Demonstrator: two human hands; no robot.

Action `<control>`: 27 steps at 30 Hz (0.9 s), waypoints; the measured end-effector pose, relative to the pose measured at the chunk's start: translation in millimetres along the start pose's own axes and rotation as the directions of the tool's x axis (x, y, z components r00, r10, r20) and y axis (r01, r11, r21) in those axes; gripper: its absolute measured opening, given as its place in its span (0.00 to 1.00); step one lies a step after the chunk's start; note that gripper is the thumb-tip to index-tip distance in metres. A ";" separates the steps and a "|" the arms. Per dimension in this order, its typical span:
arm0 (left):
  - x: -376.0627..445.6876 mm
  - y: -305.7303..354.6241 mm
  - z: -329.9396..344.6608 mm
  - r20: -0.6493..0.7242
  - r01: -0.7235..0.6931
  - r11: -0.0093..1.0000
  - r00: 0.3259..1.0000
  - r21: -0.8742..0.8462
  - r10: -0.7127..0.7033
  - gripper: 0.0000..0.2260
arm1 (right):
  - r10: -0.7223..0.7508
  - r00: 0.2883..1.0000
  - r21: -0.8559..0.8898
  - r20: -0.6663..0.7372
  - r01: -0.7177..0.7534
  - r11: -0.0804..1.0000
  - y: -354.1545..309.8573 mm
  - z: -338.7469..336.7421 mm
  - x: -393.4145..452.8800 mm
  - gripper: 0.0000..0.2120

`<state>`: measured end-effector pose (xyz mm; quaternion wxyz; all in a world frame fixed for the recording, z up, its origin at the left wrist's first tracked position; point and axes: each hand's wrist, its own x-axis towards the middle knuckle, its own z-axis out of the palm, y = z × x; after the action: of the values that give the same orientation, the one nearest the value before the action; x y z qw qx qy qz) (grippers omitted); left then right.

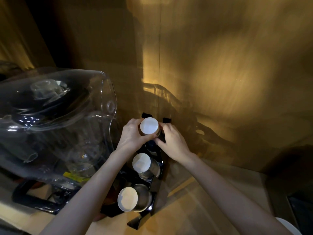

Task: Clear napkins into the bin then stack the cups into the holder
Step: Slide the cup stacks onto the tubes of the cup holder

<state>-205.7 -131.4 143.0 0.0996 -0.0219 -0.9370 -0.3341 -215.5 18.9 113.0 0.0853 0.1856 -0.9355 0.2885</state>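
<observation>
A black cup holder [157,182] runs away from me along the wooden counter by the wall. Three stacks of paper cups stand upside down in it, white bottoms facing up. The near stack [128,199] and the middle stack [143,164] sit in their slots. The far cup stack [149,125] is gripped from both sides: my left hand [132,135] wraps its left side and my right hand [172,141] pinches its right side over the far slot. No napkins or bin are in view.
A large clear plastic cover [55,116] with glassware under it fills the left side, close to my left forearm. A wooden wall [220,73] rises right behind the holder. A white rounded object [289,226] shows at the bottom right corner.
</observation>
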 end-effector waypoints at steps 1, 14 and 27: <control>-1.0 1.0 1.3 0.005 -0.022 0.999 1.000 0.033 0.022 0.28 | -0.013 1.000 -0.059 0.017 0.014 0.998 -1.4 -3.2 0.6 0.24; -56.0 64.7 60.9 0.156 -0.454 0.744 0.885 0.490 0.438 0.25 | -0.030 0.999 -0.457 0.032 0.041 0.889 27.0 -76.3 -91.5 0.22; -150.1 143.4 206.1 0.591 -0.709 0.684 0.630 0.173 0.504 0.28 | 0.592 0.797 -0.384 -0.121 -0.588 0.712 132.0 -108.2 -301.1 0.27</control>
<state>-78.7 113.6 45.9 -0.0347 -0.4082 -0.9097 -0.0679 13.8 271.4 54.3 0.0197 -0.1425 -0.9845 0.1005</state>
